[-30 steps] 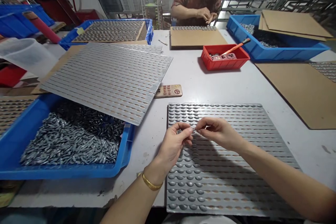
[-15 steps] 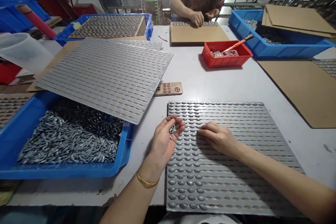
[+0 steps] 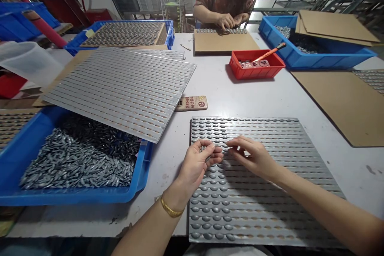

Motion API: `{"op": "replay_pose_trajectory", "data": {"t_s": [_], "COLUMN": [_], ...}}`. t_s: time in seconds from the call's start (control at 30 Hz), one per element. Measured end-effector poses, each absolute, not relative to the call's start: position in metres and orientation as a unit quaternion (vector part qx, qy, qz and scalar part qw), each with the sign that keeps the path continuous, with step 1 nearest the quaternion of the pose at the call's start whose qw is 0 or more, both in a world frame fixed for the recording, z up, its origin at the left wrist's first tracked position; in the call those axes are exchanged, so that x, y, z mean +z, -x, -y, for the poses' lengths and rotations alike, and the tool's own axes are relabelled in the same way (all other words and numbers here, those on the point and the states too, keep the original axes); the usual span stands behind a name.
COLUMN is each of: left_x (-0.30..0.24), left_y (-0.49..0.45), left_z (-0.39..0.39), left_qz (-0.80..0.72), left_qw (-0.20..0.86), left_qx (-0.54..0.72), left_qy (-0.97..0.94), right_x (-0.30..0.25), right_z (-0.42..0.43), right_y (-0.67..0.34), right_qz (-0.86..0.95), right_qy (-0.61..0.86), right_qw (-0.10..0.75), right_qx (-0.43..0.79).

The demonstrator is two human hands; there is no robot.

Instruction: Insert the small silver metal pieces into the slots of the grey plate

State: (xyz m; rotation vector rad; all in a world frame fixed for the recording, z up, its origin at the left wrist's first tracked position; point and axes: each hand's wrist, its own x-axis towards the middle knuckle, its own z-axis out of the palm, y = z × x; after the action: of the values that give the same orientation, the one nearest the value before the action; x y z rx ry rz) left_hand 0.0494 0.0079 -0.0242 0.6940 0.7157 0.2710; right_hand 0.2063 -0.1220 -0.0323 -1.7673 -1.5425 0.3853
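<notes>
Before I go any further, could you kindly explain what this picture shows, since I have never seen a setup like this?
This view comes from a camera worn on a person's head, looking down at their own two bare hands, so no machine is involved. The left hand, wearing a gold bangle, cups a few small grey metal pieces. The right hand is just above a ridged metal sheet, whose rows carry lines of similar oval pieces; whether it is pinching one is too small to tell. To the left, a blue plastic crate is heaped with more pieces, and a second ridged sheet leans over it. Across the table, a co-worker's hands are at a row of pieces on cardboard.
</notes>
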Motion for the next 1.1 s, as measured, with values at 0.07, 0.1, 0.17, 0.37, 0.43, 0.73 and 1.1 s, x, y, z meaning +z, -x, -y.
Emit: {"op": "replay_pose_trajectory", "data": {"t_s": [0.07,0.1,0.17,0.37,0.43,0.73,1.1], "left_x": [-0.025,-0.025,-0.027,-0.03,-0.026,-0.018,-0.025], "left_y": [-0.05,-0.05,-0.05,-0.052,-0.052,-0.047,-0.047], "left_z": [-0.007,-0.007,-0.006,-0.002,-0.006,-0.028,-0.016], "left_qz": [-0.334,-0.33,-0.318,-0.3,-0.313,-0.378,-0.331], "left_qw": [0.867,0.866,0.869,0.875,0.878,0.872,0.885], "left_qx": [0.123,0.123,0.127,0.115,0.115,0.259,0.195], "left_qy": [-0.349,-0.354,-0.358,-0.363,-0.343,-0.173,-0.265], "right_x": [-0.022,-0.019,-0.017,-0.026,-0.027,-0.058,-0.066], "right_z": [0.115,0.112,0.106,0.106,0.11,0.138,0.137], "right_y": [-0.2,-0.197,-0.193,-0.19,-0.195,-0.202,-0.198], "right_qz": [0.57,0.568,0.589,0.678,0.686,0.639,0.673], "right_qy": [0.68,0.672,0.653,0.63,0.633,0.688,0.699], "right_qw": [0.414,0.424,0.431,0.377,0.358,0.332,0.244], "right_qx": [0.202,0.214,0.2,0.032,0.019,0.093,0.014]}}
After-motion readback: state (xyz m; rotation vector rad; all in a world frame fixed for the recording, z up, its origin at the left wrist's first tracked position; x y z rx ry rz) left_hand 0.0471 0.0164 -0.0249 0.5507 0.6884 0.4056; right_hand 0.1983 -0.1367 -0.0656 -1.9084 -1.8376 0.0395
